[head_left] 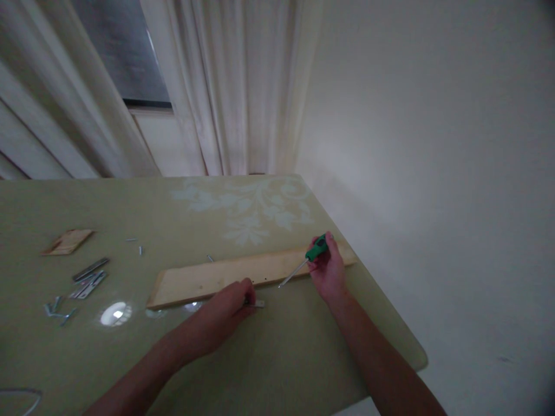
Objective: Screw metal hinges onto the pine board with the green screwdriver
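Note:
A long pale wooden board lies across the table, with small dark holes near its front edge. My left hand is closed at that edge around a small flat metal plate, whose end sticks out to the right; the fingers hide the rest. In my right hand, over the board's right part, is a screwdriver with a green and black handle. Its shaft slants down to the left, and the tip is just in front of the board's front edge, to the right of the metal plate.
On the left of the patterned table lie a small wood piece, several metal hinges or plates and several screws. Another screw rests behind the board. A wall borders the table's right edge; curtains hang behind.

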Demonstrator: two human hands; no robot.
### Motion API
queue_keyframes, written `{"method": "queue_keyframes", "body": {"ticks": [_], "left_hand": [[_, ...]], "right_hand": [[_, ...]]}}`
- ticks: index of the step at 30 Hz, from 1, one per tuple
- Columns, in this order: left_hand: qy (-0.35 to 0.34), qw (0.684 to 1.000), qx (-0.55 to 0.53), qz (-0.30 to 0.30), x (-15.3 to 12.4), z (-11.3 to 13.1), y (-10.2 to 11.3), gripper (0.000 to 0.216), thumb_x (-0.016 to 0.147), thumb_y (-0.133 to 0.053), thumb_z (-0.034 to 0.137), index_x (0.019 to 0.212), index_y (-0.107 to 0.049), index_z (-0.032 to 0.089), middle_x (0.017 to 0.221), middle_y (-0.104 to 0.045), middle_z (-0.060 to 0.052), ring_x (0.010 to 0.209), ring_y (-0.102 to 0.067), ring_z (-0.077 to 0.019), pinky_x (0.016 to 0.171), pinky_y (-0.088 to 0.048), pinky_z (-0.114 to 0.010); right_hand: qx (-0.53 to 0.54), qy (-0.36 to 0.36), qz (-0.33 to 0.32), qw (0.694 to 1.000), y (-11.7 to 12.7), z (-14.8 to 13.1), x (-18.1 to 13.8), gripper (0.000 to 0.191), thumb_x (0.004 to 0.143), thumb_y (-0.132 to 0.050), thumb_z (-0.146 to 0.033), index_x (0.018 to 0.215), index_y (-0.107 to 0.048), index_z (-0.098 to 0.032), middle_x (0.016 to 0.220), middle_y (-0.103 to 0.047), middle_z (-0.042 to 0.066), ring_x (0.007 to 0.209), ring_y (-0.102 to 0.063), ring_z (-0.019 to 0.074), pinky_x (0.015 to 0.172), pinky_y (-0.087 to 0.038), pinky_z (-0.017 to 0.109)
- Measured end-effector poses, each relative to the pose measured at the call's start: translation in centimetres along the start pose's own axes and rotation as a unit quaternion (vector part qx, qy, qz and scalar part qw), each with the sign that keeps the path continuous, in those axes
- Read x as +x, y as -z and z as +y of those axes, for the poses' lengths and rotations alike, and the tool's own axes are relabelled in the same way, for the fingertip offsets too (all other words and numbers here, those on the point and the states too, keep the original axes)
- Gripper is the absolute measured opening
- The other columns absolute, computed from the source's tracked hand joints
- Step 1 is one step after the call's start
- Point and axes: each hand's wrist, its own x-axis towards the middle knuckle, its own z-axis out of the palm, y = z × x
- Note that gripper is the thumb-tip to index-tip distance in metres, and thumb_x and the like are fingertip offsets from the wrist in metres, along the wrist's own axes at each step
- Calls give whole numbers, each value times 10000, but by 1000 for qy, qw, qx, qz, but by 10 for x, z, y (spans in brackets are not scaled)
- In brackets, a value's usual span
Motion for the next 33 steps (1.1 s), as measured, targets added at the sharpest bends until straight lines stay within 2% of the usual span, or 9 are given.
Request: {"method": "queue_keyframes", "body": {"ticks": [3,6,10,13,17,21,24,28,33], "left_hand": [[10,1000,-17,21,16,1,8,139,925,-621,378,930,-615,239,914,-716,-24,855,-635,-214,771,-464,-312],[13,999,-18,24,27,4,7,156,883,-662,392,906,-663,238,897,-744,-31,848,-663,-225,770,-476,-320],[-8,998,-30,49,32,1,-4,142,896,-641,364,924,-704,240,951,-769,-47,880,-689,-233,801,-503,-336],[-19,994,-19,106,33,-6,-11,190,952,-584,368,1008,-716,244,993,-767,-61,912,-695,-241,838,-525,-356],[-27,986,43,158,33,-15,-15,189,978,-572,345,1082,-691,240,1035,-750,-76,985,-688,-266,883,-535,-387],[-57,982,78,163,34,-18,-15,182,1009,-564,322,1094,-701,237,1090,-745,-82,1049,-673,-272,933,-532,-406],[-69,978,100,168,35,-19,-16,191,1019,-568,318,1061,-738,241,1063,-735,-76,1033,-667,-262,935,-534,-403],[-73,973,99,194,35,-22,-21,219,1022,-591,374,1074,-766,255,1058,-712,-74,1022,-659,-249,927,-538,-386],[-58,973,89,207,37,-16,-24,179,1002,-633,383,1020,-764,263,1059,-703,-74,1018,-656,-261,894,-536,-385]], "right_hand": [[-15,12,-6,1000,1,1,1,335,746,-918,-437,824,-671,-224,715,-763,-51,463,-632,88,334,-424,169],[-10,9,5,1000,0,2,1,350,724,-931,-440,817,-676,-220,706,-757,-53,461,-627,83,336,-423,166],[-5,0,19,1000,0,1,0,357,705,-939,-441,812,-680,-220,704,-757,-57,461,-624,75,330,-403,161],[-23,13,16,1000,1,2,1,368,705,-932,-469,808,-680,-222,713,-756,-53,458,-612,75,339,-406,169],[-118,73,5,990,3,7,1,445,679,-929,-560,764,-692,-194,656,-713,-36,433,-534,58,363,-399,172],[-245,179,-41,952,2,11,-5,494,731,-873,-643,744,-717,-175,610,-661,-19,458,-507,70,395,-395,193],[-267,234,-46,934,1,9,-12,468,772,-841,-645,745,-708,-196,595,-641,-24,474,-516,91,417,-406,217],[-270,264,-51,925,-2,5,-21,408,793,-838,-602,786,-715,-213,613,-650,-22,496,-515,105,441,-419,234],[-295,257,-76,917,2,7,-27,345,792,-861,-541,810,-723,-225,601,-631,-29,497,-478,105,442,-388,228]]}}
